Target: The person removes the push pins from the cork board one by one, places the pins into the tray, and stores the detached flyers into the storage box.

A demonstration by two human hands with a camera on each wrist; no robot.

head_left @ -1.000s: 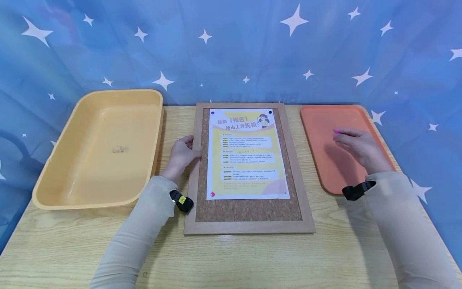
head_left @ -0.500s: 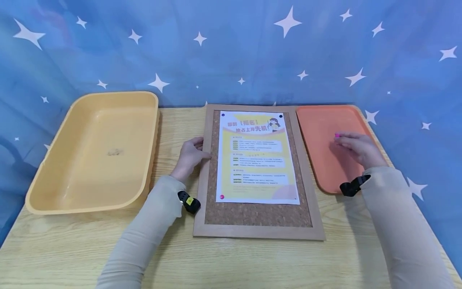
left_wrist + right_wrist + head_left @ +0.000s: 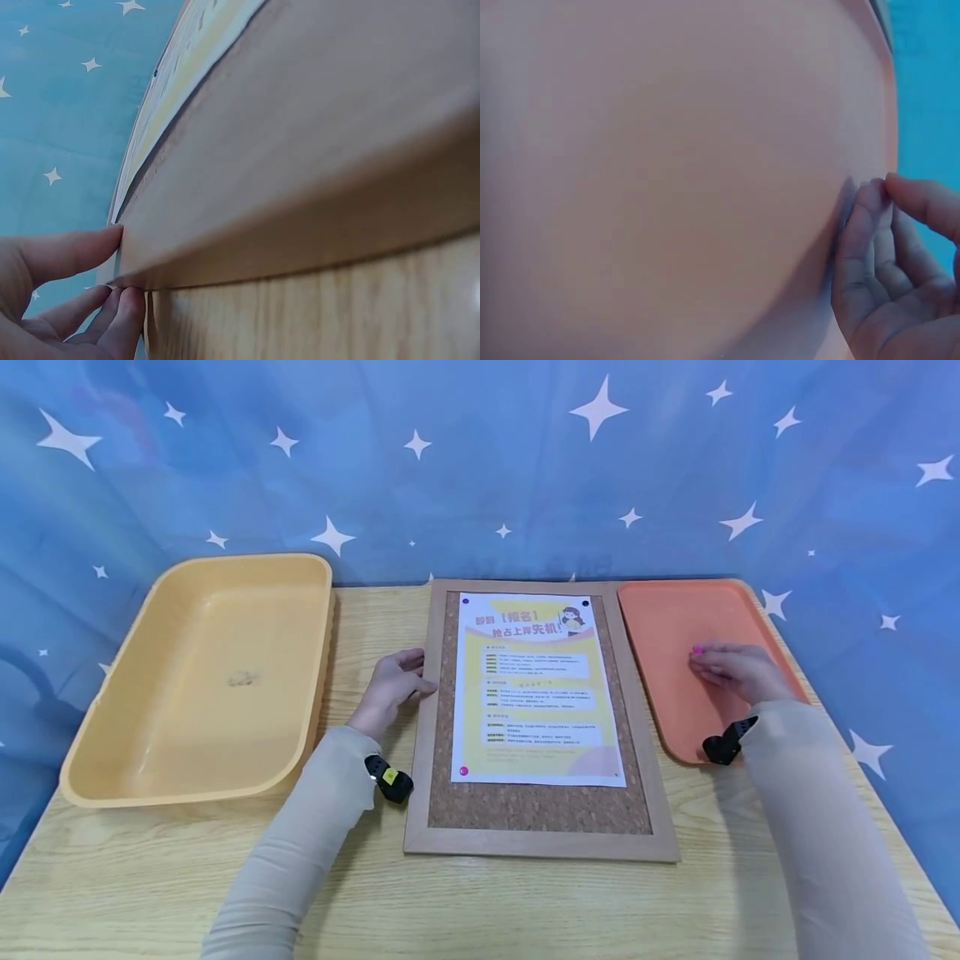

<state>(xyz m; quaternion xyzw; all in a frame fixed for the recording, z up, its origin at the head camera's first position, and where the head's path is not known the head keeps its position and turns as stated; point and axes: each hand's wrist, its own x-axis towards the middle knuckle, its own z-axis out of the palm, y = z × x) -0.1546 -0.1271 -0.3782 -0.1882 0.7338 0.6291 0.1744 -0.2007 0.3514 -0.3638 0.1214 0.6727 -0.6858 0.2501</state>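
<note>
Shifted rightward: corkboard (image 3: 540,808), mid-picture. Left hand (image 3: 387,687): touching its edge, digits apart. Right hand (image 3: 741,672): pinching pink pin (image 3: 697,649); slack pinch might drop it.

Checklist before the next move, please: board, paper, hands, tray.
1. Left hand on the board at its left edge: ok.
2. Right hand pinching the pink object, likely a pin: ok.
3. Paper pinned at both top corners: ok.
4. Bottom-left corner held by a pink pin: ok.
5. Bottom-right corner pinned: not ok, just a tiny dark mark.
6. Board clear of the orange tray: cannot tell, edges meet in the head view.
</note>
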